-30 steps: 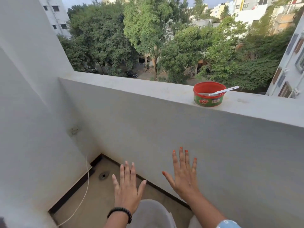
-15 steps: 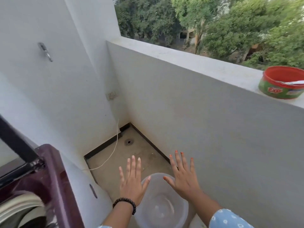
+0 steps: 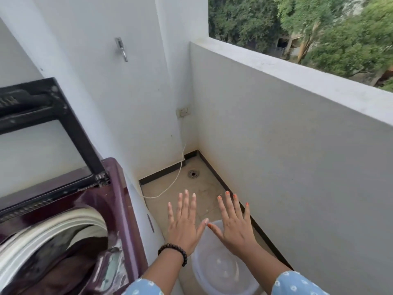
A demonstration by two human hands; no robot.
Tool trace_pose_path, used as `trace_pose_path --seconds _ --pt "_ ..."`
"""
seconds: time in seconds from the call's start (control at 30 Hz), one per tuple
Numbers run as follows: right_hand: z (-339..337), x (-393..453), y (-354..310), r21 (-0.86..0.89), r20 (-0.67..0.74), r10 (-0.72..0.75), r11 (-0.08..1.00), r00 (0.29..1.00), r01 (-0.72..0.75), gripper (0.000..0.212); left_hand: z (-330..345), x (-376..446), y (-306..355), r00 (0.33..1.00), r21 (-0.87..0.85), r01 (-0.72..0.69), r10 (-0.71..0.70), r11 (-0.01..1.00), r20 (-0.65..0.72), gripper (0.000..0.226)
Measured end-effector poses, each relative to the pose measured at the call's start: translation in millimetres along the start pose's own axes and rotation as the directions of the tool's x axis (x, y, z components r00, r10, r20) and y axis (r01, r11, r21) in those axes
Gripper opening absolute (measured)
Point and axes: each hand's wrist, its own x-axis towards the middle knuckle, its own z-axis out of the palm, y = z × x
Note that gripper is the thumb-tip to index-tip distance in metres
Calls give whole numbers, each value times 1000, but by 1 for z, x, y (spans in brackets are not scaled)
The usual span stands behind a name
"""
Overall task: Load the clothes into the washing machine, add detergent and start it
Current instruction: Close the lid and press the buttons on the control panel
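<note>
I see the maroon washer (image 3: 119,209) with its lid up, dark clothes (image 3: 70,271) in its round drum. Right of the washer, my left hand (image 3: 184,227) and right hand (image 3: 235,225) hover with fingers spread, empty, above a clear plastic tub (image 3: 223,271) holding nothing.

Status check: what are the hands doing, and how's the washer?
Left hand and right hand open, empty, above tub. Washer lid up, dark clothes inside. Nothing blocking.

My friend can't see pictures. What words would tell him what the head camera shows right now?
Two empty hands, left hand and right hand, spread open above a clear plastic tub on a balcony floor. On the left stands a maroon washing machine with its lid up and dark clothes inside; trees show beyond the wall.
</note>
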Motion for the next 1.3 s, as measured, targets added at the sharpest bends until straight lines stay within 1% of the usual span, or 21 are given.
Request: trace_pose_path --seconds 0.13,0.33,0.47,0.63,0.73,0.83,1.0,1.1,1.2,1.3 --pt "-7 10 -26 6 7 -16 1000 1000 16 83 -15 -3 -26 999 0 37 -37 999 -23 78" --pt "-16 20 -74 34 -36 -57 998 998 58 82 -40 -13 -63 995 7 79 -78 997 -65 78" --pt "-20 23 -104 45 -55 -62 997 997 65 82 -55 -25 -94 990 44 113 -109 993 -92 78" --pt "-18 23 -150 62 -38 -110 992 993 112 86 -68 -47 -143 980 76 191 -186 979 -73 79" --pt "-21 21 -184 89 -40 -180 979 983 183 90 -76 -64 -174 969 96 240 -231 966 -92 79" --pt "-26 22 -218 117 -54 -223 967 973 228 80 -81 -82 -204 955 112 286 -274 952 -112 78" --pt "-35 27 -253 171 -55 -203 963 978 209 85 -86 -117 -252 930 146 362 -346 921 -125 77" --pt "-40 23 -282 183 -84 -223 955 971 235 86 -88 -136 -280 917 164 393 -370 905 -151 77" --pt "-41 20 -321 189 -113 -282 935 953 299 87 -100 -144 -304 903 153 424 -405 892 -143 78" --pt "-49 22 -364 181 -181 -343 910 922 374 86 -119 -148 -333 891 146 441 -411 886 -194 78"
